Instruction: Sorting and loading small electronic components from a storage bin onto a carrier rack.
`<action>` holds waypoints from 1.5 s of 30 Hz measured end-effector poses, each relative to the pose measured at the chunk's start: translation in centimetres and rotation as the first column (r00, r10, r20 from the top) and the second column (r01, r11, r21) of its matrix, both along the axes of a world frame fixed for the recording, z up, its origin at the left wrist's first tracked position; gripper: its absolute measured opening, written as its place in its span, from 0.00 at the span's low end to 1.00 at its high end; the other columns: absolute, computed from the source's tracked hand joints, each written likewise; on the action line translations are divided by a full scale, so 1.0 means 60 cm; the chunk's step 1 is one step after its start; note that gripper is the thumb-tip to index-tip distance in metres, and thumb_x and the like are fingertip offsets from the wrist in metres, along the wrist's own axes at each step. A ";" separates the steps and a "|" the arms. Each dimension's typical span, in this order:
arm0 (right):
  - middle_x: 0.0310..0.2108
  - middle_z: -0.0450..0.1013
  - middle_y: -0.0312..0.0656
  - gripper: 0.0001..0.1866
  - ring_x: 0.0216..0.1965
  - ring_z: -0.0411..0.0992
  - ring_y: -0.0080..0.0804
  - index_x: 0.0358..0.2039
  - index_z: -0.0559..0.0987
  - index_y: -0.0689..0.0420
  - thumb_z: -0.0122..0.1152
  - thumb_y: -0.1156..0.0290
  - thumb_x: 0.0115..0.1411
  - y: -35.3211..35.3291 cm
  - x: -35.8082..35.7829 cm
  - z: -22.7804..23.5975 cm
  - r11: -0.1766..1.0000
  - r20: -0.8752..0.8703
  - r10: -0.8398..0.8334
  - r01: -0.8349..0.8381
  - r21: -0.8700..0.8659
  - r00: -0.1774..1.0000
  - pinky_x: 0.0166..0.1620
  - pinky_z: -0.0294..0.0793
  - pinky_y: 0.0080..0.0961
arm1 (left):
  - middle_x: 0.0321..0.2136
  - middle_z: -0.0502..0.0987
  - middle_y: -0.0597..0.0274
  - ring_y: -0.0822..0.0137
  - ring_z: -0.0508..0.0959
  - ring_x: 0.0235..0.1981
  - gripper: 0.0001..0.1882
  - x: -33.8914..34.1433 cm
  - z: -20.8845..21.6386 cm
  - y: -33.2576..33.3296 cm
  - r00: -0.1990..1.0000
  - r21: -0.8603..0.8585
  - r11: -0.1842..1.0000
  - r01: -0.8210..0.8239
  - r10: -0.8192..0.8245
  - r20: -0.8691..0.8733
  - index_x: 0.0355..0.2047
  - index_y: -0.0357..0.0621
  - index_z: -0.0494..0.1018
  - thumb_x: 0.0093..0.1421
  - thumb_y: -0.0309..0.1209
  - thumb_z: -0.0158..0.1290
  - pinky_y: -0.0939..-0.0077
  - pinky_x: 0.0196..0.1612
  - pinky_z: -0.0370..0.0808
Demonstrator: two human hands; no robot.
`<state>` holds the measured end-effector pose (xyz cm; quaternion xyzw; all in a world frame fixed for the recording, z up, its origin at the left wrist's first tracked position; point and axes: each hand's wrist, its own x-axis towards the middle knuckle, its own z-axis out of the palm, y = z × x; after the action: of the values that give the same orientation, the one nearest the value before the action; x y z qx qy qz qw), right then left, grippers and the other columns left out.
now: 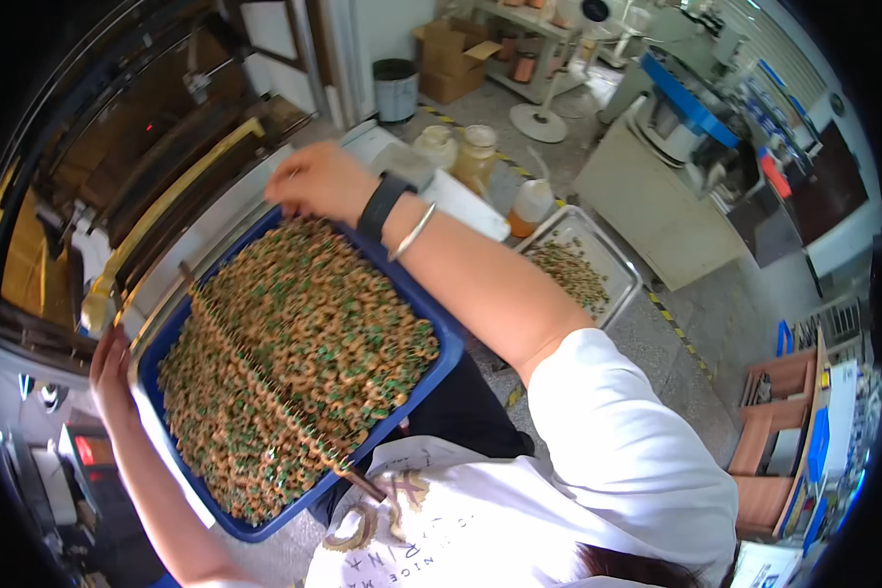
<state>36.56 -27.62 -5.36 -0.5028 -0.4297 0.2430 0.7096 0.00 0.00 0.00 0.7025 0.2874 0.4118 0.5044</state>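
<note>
A blue plastic tub (448, 361) is heaped with small tan ring-shaped parts (314, 304), many with green on them. Across the heap lies a thin rod (265, 384) strung with similar rings; its near end reaches my shirt. At the tub's far rim is my right hand (316, 184), its fingers curled downward and closed; whatever they pinch is hidden. Left of the tub, beside the machine's front edge, my left hand (113, 372) points upward with its fingers close together. I cannot make out what, if anything, lies between those fingertips.
An open machine (118, 196) with yellow-edged bars borders the tub's left and far side. Jars (475, 157) stand beyond my right wrist. Right of my forearm, a metal tray (612, 265) holds more small parts. A workbench (657, 196) and wooden shelving (779, 421) stand farther right.
</note>
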 end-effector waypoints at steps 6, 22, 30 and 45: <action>0.17 0.63 0.30 0.06 0.15 0.55 0.15 0.25 0.75 0.55 0.61 0.67 0.54 -0.055 0.056 -0.118 0.963 -0.288 -0.062 -0.019 -0.269 0.956 0.17 0.50 0.15 | 0.48 0.74 0.53 0.63 0.73 0.50 0.24 0.050 -0.216 -0.129 0.982 -0.457 0.888 -0.051 0.128 0.139 0.56 0.36 0.63 0.60 0.31 0.49 0.67 0.52 0.69; 0.15 0.58 0.25 0.07 0.12 0.51 0.11 0.32 0.78 0.54 0.58 0.65 0.58 -0.081 0.105 -0.154 0.949 -0.048 -0.096 0.076 -0.306 0.994 0.15 0.44 0.12 | 0.33 0.78 0.53 0.64 0.78 0.34 0.15 0.084 -0.249 -0.185 0.927 -0.331 0.943 -0.045 0.163 0.338 0.43 0.34 0.71 0.57 0.29 0.52 0.72 0.38 0.75; 0.16 0.58 0.28 0.10 0.13 0.49 0.14 0.35 0.78 0.56 0.58 0.62 0.59 -0.072 0.120 -0.181 0.956 0.074 -0.038 0.058 -0.286 0.996 0.17 0.45 0.20 | 0.35 0.78 0.50 0.64 0.78 0.34 0.17 0.064 -0.239 -0.201 0.934 -0.372 0.928 -0.019 0.149 0.323 0.47 0.31 0.68 0.57 0.24 0.49 0.76 0.38 0.75; 0.24 0.65 0.32 0.11 0.24 0.63 0.23 0.40 0.74 0.53 0.56 0.63 0.60 -0.031 0.169 -0.181 0.964 -0.450 -0.115 -0.009 -0.265 0.886 0.28 0.63 0.25 | 0.30 0.75 0.59 0.67 0.76 0.30 0.18 0.079 -0.238 -0.176 0.835 -0.536 0.843 -0.045 0.326 0.443 0.50 0.38 0.66 0.61 0.31 0.50 0.73 0.31 0.75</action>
<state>46.69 -29.47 -16.20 -0.5308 -0.1993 0.3900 0.7255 4.73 -10.56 -14.31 0.3760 0.3075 0.5441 0.6841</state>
